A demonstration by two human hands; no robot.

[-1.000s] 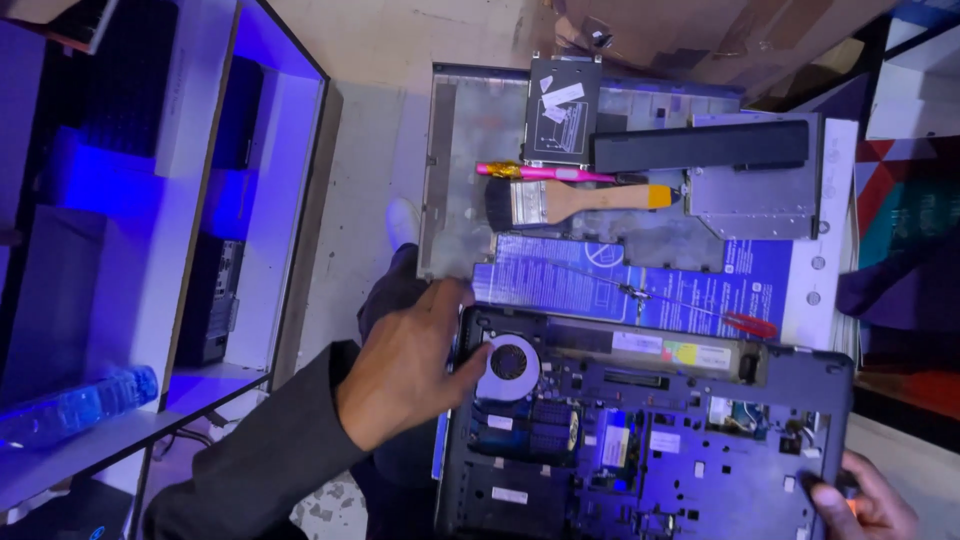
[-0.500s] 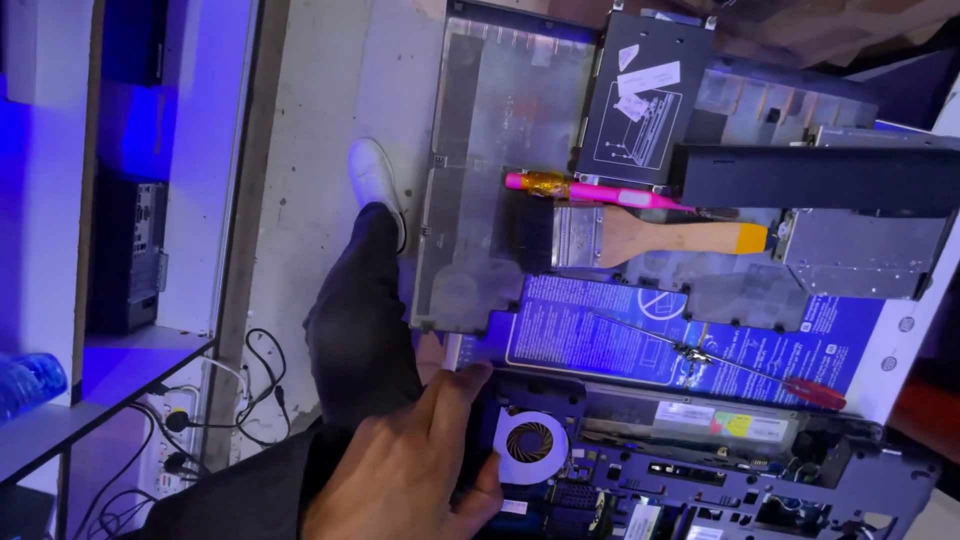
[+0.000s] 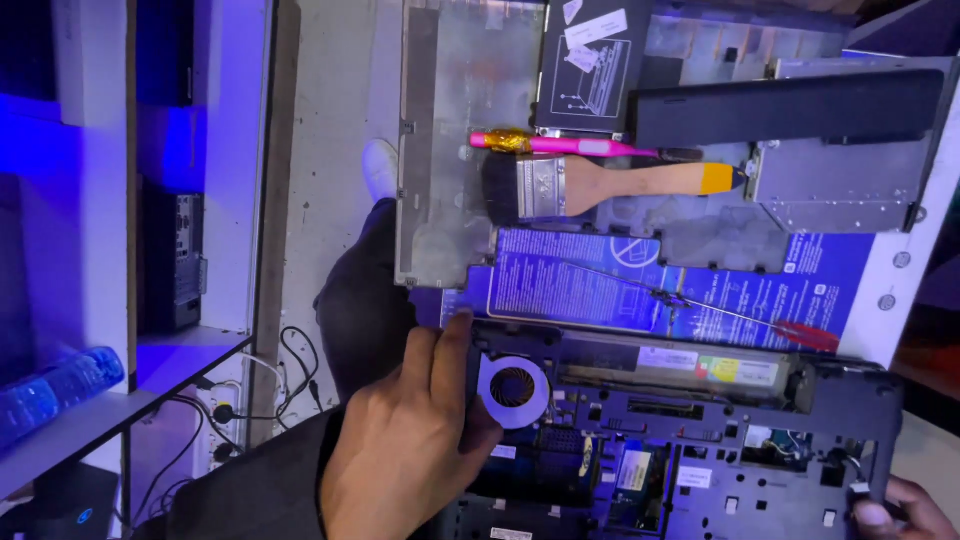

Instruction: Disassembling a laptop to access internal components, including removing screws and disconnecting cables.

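An opened laptop base (image 3: 700, 440) lies in front of me with its bottom cover off, showing a round cooling fan (image 3: 513, 388) and circuit parts. My left hand (image 3: 405, 445) grips the base's left edge, thumb resting beside the fan. Only the fingertips of my right hand (image 3: 895, 515) show, holding the base's lower right corner. Beyond the base lie a paintbrush (image 3: 600, 185) with a wooden handle and a pink-handled screwdriver (image 3: 570, 145). A thin red-handled screwdriver (image 3: 740, 318) rests on a blue printed sheet (image 3: 600, 280).
A grey metal cover panel (image 3: 450, 150), a black battery bar (image 3: 790, 105) and a silver drive (image 3: 835, 190) lie at the back. Shelving (image 3: 180, 200) with a water bottle (image 3: 60, 385) stands left. Cables (image 3: 250, 400) lie on the floor near my leg and white shoe (image 3: 378, 168).
The view has dropped closer to the table and shifted. My left hand stays at the base's left edge by the fan. My right hand's fingertips show again at the lower right corner.
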